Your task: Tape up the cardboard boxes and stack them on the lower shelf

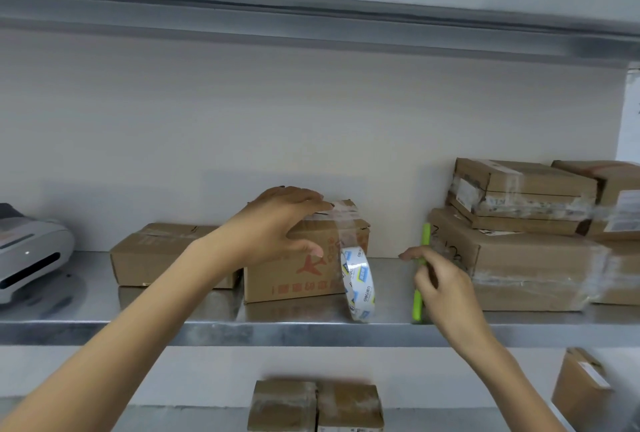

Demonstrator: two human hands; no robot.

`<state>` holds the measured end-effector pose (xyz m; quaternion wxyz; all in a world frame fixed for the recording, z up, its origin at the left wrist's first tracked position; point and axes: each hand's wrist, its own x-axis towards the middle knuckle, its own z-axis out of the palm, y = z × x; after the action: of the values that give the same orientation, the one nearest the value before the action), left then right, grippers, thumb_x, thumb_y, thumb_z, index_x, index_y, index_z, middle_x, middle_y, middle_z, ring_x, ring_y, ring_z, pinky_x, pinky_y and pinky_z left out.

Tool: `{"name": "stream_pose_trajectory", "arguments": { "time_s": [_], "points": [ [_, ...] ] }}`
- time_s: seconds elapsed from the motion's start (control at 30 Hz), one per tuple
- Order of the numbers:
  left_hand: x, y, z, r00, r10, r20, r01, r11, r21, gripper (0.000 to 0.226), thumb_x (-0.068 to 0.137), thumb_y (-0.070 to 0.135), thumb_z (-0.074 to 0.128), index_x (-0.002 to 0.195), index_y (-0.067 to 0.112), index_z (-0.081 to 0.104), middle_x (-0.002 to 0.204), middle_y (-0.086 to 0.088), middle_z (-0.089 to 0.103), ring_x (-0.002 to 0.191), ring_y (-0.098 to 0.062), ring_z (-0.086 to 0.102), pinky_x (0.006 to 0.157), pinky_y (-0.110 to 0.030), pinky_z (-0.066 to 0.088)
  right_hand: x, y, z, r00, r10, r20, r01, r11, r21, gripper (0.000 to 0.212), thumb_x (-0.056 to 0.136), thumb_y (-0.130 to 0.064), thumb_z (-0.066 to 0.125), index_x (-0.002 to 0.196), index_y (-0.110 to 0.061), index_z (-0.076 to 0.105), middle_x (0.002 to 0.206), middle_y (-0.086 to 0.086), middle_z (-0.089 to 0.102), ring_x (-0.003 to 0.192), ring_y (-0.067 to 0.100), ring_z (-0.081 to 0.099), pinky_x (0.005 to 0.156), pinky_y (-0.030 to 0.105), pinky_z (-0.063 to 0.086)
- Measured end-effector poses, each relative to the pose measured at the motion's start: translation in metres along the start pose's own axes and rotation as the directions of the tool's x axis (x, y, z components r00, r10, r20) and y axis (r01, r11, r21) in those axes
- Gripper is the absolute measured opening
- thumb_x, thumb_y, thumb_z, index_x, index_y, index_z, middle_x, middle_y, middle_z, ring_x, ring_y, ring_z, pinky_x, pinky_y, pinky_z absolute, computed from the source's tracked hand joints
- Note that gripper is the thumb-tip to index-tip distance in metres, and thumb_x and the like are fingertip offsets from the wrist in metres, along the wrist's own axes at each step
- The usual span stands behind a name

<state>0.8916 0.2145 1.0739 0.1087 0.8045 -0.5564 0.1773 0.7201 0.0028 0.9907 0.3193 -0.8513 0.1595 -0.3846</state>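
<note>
Your left hand [280,223] lies over the top of the small printed box [294,275], which stands on the upper shelf [207,331] near its front edge. The fingers are flat on the fresh strip and the thumb is braced against the near face; it presses rather than grips. Clear tape runs across the top and down the right side, and the tape roll [358,284] hangs from that strip, just beside the box's right corner. Your right hand [440,279] is to the right of the roll, fingers curled round a green cutter [417,307] held upright, forefinger pointing left.

The step looks like cutting the strip free. Keep the left hand pressing so the tape stays stuck while you cut. Bring the blade to the taut stretch between the box's side and the roll, low enough to leave a tail you can smooth down. Cut away from your left thumb. The roll will likely drop once freed, so be ready to catch it.

After that, rub the tail flat and take the box down to the lower shelf [173,417], where taped boxes [315,404] already sit.
</note>
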Motion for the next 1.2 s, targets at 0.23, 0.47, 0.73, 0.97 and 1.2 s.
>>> {"name": "stream_pose_trajectory", "arguments": {
  "time_s": [0.23, 0.47, 0.73, 0.97, 1.2],
  "points": [
    [-0.049, 0.048, -0.004, 0.807, -0.187, -0.56, 0.065, 0.971, -0.23, 0.008, 0.096, 0.021, 0.054, 0.098, 0.021, 0.062, 0.093, 0.012, 0.061, 0.088, -0.007, 0.056, 0.077, -0.024, 0.045, -0.003, -0.011, -0.027, 0.982, -0.139, -0.127, 0.184, 0.851, 0.493, 0.054, 0.092, 0.015, 0.038, 0.105, -0.029, 0.068, 0.087, -0.004, 0.066, 0.081, 0.011, 0.062, 0.073, 0.02, 0.052],
    [-0.058, 0.1, 0.051, 0.767, -0.628, -0.13, 0.338, 0.568, -0.75, 0.028, 0.084, 0.055, 0.055, 0.096, 0.03, 0.06, 0.084, 0.014, 0.067, 0.078, 0.0, 0.062, 0.069, -0.015, 0.049, 0.013, -0.029, -0.03, 0.937, -0.24, -0.255, 0.338, 0.806, 0.486, 0.006, 0.092, -0.031, 0.061, 0.09, -0.026, 0.059, 0.089, 0.0, 0.069, 0.087, 0.021, 0.067, 0.08, 0.035, 0.055],
    [-0.03, 0.122, 0.066, 0.669, -0.736, -0.102, 0.444, 0.506, -0.74, 0.059, 0.064, 0.083, 0.043, 0.107, 0.044, 0.055, 0.096, 0.018, 0.057, 0.089, 0.0, 0.058, 0.079, -0.033, 0.055, 0.043, -0.039, 0.006, 0.878, -0.458, 0.14, 0.338, 0.8, 0.496, 0.014, 0.101, -0.019, 0.05, 0.103, -0.022, 0.063, 0.109, -0.004, 0.07, 0.109, 0.014, 0.063, 0.09, 0.024, 0.047],
    [-0.01, 0.121, 0.057, 0.669, -0.728, 0.15, 0.3, 0.08, -0.951, 0.027, 0.084, 0.022, 0.07, 0.108, 0.023, 0.057, 0.067, 0.005, 0.064, 0.051, -0.004, 0.057, 0.051, -0.023, 0.046, 0.038, -0.029, 0.023, 0.883, -0.426, 0.194, 0.26, 0.79, 0.555, 0.012, 0.099, -0.017, 0.051, 0.102, -0.016, 0.063, 0.108, 0.001, 0.069, 0.107, 0.02, 0.065, 0.091, 0.042, 0.05],
    [-0.011, 0.115, 0.05, 0.713, -0.624, 0.32, 0.269, -0.178, -0.947, 0.026, 0.085, 0.02, 0.069, 0.11, 0.023, 0.063, 0.082, 0.007, 0.07, 0.066, -0.01, 0.065, 0.059, -0.021, 0.054, 0.038, -0.038, 0.017, 0.878, -0.408, 0.249, 0.222, 0.809, 0.544, 0.023, 0.099, -0.025, 0.048, 0.12, -0.021, 0.059, 0.113, -0.002, 0.07, 0.11, 0.012, 0.064, 0.095, 0.03, 0.049]
  ]
}}
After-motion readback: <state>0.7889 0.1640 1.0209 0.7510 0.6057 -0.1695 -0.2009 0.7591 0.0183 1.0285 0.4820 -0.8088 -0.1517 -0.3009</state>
